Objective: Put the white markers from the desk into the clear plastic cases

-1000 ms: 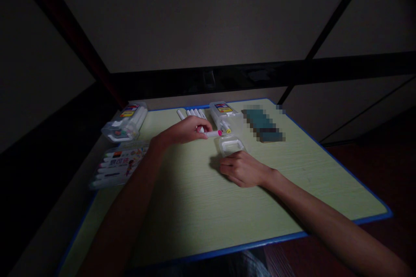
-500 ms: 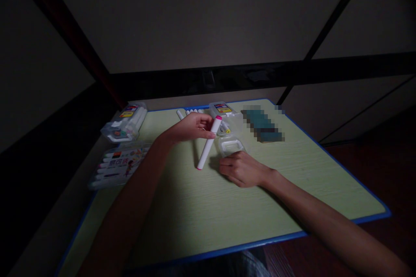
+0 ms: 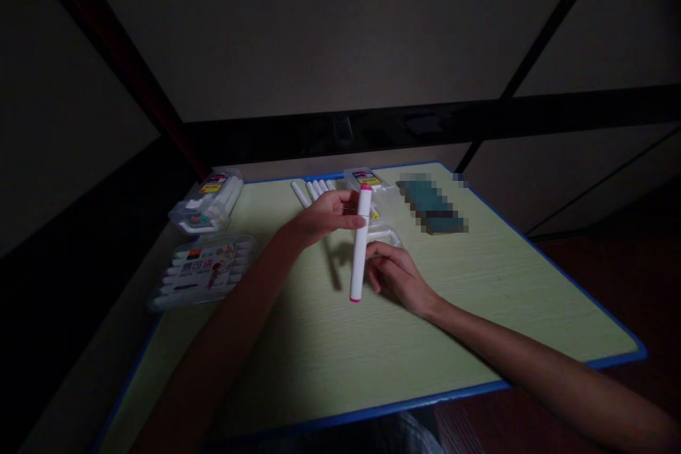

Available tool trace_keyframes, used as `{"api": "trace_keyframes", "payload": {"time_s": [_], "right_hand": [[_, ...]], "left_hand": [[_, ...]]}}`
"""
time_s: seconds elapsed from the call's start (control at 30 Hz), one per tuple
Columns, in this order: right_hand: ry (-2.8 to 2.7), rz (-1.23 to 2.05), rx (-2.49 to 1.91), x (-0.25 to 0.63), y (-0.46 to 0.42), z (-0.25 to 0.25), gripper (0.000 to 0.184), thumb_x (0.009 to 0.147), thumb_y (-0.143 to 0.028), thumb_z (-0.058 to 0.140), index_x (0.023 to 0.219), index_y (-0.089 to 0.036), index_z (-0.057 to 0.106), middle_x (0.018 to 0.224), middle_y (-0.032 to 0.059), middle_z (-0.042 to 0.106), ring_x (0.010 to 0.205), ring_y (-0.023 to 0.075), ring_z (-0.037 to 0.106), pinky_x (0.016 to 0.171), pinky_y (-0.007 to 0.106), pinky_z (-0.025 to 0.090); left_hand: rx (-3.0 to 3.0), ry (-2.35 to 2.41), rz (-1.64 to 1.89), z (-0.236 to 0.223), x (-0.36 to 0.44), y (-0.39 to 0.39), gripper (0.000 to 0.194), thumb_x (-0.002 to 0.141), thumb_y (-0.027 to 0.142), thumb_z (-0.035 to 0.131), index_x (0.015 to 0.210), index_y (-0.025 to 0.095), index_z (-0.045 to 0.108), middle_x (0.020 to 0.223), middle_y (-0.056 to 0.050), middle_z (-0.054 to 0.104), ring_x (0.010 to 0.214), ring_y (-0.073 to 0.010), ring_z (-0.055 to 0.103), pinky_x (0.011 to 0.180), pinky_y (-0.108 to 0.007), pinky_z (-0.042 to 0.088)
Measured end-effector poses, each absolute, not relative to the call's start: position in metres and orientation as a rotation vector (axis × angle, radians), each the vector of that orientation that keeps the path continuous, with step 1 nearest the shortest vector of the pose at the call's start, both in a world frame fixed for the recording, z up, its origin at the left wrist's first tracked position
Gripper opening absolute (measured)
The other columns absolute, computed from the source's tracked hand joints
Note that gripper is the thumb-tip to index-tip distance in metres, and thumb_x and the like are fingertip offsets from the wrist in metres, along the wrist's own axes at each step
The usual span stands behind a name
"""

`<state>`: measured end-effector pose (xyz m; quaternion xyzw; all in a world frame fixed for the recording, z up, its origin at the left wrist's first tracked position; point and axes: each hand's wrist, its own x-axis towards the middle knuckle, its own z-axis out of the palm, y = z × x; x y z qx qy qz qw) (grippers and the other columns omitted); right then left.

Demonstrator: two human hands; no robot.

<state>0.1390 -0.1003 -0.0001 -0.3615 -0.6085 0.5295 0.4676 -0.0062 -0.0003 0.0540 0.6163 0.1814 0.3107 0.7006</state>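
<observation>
My left hand (image 3: 330, 216) pinches a white marker (image 3: 359, 262) with pink ends near its capped top. The marker stands nearly upright above the table. Close to its lower half is my right hand (image 3: 401, 277), fingers parted and loosely bent, with nothing seen in them. Its index fingertip reaches the marker's edge; whether they touch I cannot tell. Behind the hands lies an open clear plastic case (image 3: 394, 200) with a yellow-tipped marker (image 3: 374, 213) in it, partly hidden. Several white markers (image 3: 301, 194) lie beyond my left hand.
On the left side of the table (image 3: 452, 340) are a clear marker case (image 3: 226, 191) with a handle and a flat printed pack of pens (image 3: 205, 269). A blurred-out teal object (image 3: 430, 202) lies at the right. A wall rises behind the blue-edged table.
My left hand has brought the marker rightward and nearer, turning it more upright. My right hand has lifted from its closed rest on the table and parted its fingers beside the marker.
</observation>
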Motion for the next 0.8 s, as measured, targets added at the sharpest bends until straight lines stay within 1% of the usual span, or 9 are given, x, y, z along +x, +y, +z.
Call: {"api": "trace_keyframes", "payload": {"time_s": [0.03,0.07,0.13,0.17,0.23,0.3,0.4,0.6,0.8], "right_hand": [[-1.397,1.444,-0.826,0.137,-0.101,-0.002,0.018,0.078,-0.024,0.040,0.081,-0.014,0.054,0.047,-0.0051,0.049,0.035,0.0065,0.038,0.035,0.018,0.026],[-1.332,1.570,-0.756,0.136,-0.101,-0.003,0.020,0.075,-0.024,0.043,0.085,-0.013,0.056,0.053,-0.0022,0.056,0.036,0.0065,0.042,0.034,0.017,0.025],[-1.242,1.743,-0.644,0.134,-0.101,-0.004,0.028,0.070,-0.022,0.046,0.093,-0.012,0.058,0.074,0.0049,0.066,0.038,0.0058,0.046,0.032,0.017,0.027],[-1.211,1.800,-0.603,0.134,-0.101,-0.003,0.032,0.067,-0.020,0.047,0.095,-0.012,0.059,0.083,0.0074,0.068,0.038,0.0052,0.047,0.031,0.017,0.028],[-1.156,1.877,-0.551,0.135,-0.101,0.000,0.036,0.064,-0.015,0.049,0.098,-0.012,0.060,0.092,0.0092,0.069,0.038,0.0041,0.047,0.032,0.016,0.030],[-1.123,1.936,-0.520,0.136,-0.101,0.002,0.038,0.062,-0.012,0.052,0.099,-0.012,0.061,0.093,0.0094,0.069,0.040,0.0040,0.048,0.034,0.016,0.034],[-1.090,1.999,-0.522,0.136,-0.100,0.002,0.035,0.066,-0.012,0.056,0.101,-0.012,0.061,0.092,0.0091,0.070,0.043,0.0037,0.051,0.036,0.014,0.038],[-1.035,2.029,-0.528,0.135,-0.097,-0.001,0.026,0.075,-0.023,0.062,0.099,-0.013,0.063,0.087,0.0080,0.070,0.045,0.0024,0.053,0.038,0.011,0.041],[-1.073,2.016,-0.529,0.137,-0.094,-0.006,0.027,0.078,-0.026,0.063,0.102,-0.013,0.062,0.084,0.0060,0.069,0.045,0.0012,0.051,0.039,0.009,0.040]], "left_hand": [[1.321,0.386,0.706,0.051,-0.004,-0.002,0.047,0.043,0.032,0.083,0.077,0.011,0.057,0.069,0.001,0.058,0.064,-0.0076,0.052,0.062,-0.021,0.042],[1.266,0.373,0.724,0.047,-0.002,-0.004,0.048,0.042,0.032,0.084,0.075,0.012,0.056,0.067,0.002,0.056,0.061,-0.0066,0.051,0.059,-0.019,0.042],[1.180,0.352,0.751,0.039,0.001,-0.008,0.047,0.042,0.034,0.083,0.072,0.013,0.054,0.063,0.004,0.052,0.055,-0.0045,0.047,0.052,-0.017,0.039],[1.152,0.343,0.757,0.034,0.002,-0.009,0.047,0.042,0.036,0.083,0.071,0.013,0.054,0.060,0.004,0.051,0.053,-0.0039,0.046,0.048,-0.016,0.037],[1.129,0.324,0.734,0.024,0.003,-0.010,0.048,0.043,0.038,0.082,0.071,0.014,0.052,0.057,0.005,0.048,0.048,-0.0029,0.042,0.040,-0.015,0.033],[1.110,0.301,0.709,0.013,0.003,-0.009,0.047,0.048,0.042,0.079,0.073,0.015,0.050,0.055,0.007,0.045,0.040,-0.0018,0.037,0.034,-0.015,0.028],[1.076,0.305,0.730,-0.001,0.002,-0.007,0.050,0.046,0.043,0.080,0.073,0.015,0.049,0.054,0.008,0.043,0.037,-0.0004,0.031,0.031,-0.014,0.027],[1.087,0.256,0.693,-0.009,0.003,-0.006,0.047,0.049,0.049,0.076,0.070,0.017,0.048,0.045,0.010,0.036,0.033,-0.0015,0.029,0.027,-0.013,0.024],[1.051,0.237,0.711,-0.007,0.003,-0.009,0.046,0.050,0.045,0.077,0.075,0.017,0.049,0.055,0.008,0.043,0.034,0.0005,0.029,0.026,-0.012,0.027]]}}
